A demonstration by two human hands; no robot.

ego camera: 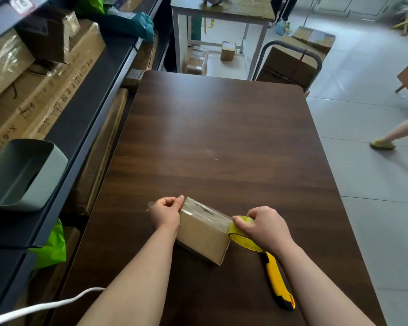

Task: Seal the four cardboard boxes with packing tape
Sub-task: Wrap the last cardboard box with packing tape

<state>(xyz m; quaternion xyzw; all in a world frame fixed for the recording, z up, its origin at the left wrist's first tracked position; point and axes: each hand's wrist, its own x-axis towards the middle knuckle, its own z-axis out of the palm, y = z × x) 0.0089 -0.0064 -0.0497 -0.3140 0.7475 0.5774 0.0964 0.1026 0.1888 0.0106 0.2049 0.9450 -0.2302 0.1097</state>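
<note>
- So, dark wooden table (pixel 222 137): one small cardboard box (pixel 203 238) sits at its near end, between both hands.
- Clear tape strip (pixel 205 211) runs across the box top. I'd keep it taut and straight, then rub it flat before cutting.
- Left hand (pixel 165 211), at the box's left end, pinches the tape's free end.
- Right hand (pixel 264 228), at the box's right end, has its fingers curled round the yellow tape roll (pixel 239 231).
- Yellow utility knife (pixel 277 281) lies just right of the box.
</note>
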